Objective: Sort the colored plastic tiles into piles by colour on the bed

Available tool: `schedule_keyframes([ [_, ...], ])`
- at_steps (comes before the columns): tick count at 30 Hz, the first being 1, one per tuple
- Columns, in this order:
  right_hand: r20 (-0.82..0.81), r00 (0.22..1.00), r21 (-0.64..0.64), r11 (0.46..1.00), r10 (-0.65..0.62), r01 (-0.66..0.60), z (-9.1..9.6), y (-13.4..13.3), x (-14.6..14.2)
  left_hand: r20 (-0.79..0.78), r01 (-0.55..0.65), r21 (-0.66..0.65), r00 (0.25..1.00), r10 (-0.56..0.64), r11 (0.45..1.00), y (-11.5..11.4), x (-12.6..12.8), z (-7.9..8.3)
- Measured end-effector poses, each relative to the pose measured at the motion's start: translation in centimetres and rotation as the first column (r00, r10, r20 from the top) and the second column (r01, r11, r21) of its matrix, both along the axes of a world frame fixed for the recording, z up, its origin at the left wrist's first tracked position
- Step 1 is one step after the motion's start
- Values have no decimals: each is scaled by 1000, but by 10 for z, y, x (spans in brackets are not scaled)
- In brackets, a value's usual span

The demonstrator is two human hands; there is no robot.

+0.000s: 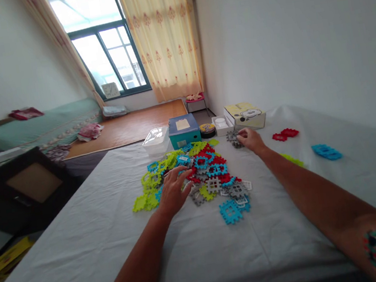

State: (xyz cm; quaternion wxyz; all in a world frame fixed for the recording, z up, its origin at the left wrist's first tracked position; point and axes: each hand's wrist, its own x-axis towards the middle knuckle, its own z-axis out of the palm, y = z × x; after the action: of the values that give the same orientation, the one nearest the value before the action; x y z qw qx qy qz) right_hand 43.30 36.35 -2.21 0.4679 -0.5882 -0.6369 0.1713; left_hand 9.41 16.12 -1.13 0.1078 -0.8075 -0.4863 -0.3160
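A pile of interlocking plastic tiles (199,172) in green, blue, red and grey lies on a table under a white cloth (94,249). My left hand (175,191) rests flat on the pile's near left side, fingers spread over the tiles. My right hand (250,140) reaches far across the table, its fingertips closed on a small stack of grey tiles (233,137) beside a yellow-and-white cardboard box (245,116).
Sorted tiles lie to the right: red ones (285,134), a blue stack (326,152), green ones (292,159). At the far edge stand a clear plastic tub (156,141), a blue box (183,131), a round tin (207,130) and a white container (221,125). A bed stands at left.
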Motion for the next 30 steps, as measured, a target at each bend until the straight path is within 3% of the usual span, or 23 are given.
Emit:
schedule_keyframes([
  [3,34,994,38,994,-103,102,-12,14,25,-11,8,-17,1000,-8,1000,2,0,-2],
  [6,85,992,120,989,-95,84,-7,9,21,-17,11,-27,1000,-11,1000,3,0,-3],
  [7,116,993,112,994,-23,10,-2,4,15,-15,9,-30,1000,-10,1000,3,-1,-3],
  [9,178,953,-1,969,245,-249,10,-11,-3,-12,1,-33,1000,-2,999,4,-3,-4],
  [12,224,770,-127,801,598,-585,25,-40,-37,-14,-10,-35,1000,9,999,4,-6,-4],
  [14,313,682,-71,732,661,-677,31,-63,-60,-19,-10,-43,1000,9,999,5,-6,-4],
  [17,547,603,-5,722,581,-691,32,-93,-88,-28,-9,-54,1000,8,999,5,-6,-4],
  [20,750,532,17,792,394,-610,29,-112,-105,-31,-3,-48,1000,2,999,4,-5,-4],
  [23,836,459,8,830,301,-558,28,-120,-113,-29,1,-49,1000,-2,999,4,-4,-3],
  [27,872,390,-13,812,294,-583,29,-124,-117,-28,6,-57,1000,-7,998,5,-4,-4],
  [30,807,439,-14,755,396,-655,30,-124,-118,-13,-4,-41,1000,4,999,5,-4,-3],
])
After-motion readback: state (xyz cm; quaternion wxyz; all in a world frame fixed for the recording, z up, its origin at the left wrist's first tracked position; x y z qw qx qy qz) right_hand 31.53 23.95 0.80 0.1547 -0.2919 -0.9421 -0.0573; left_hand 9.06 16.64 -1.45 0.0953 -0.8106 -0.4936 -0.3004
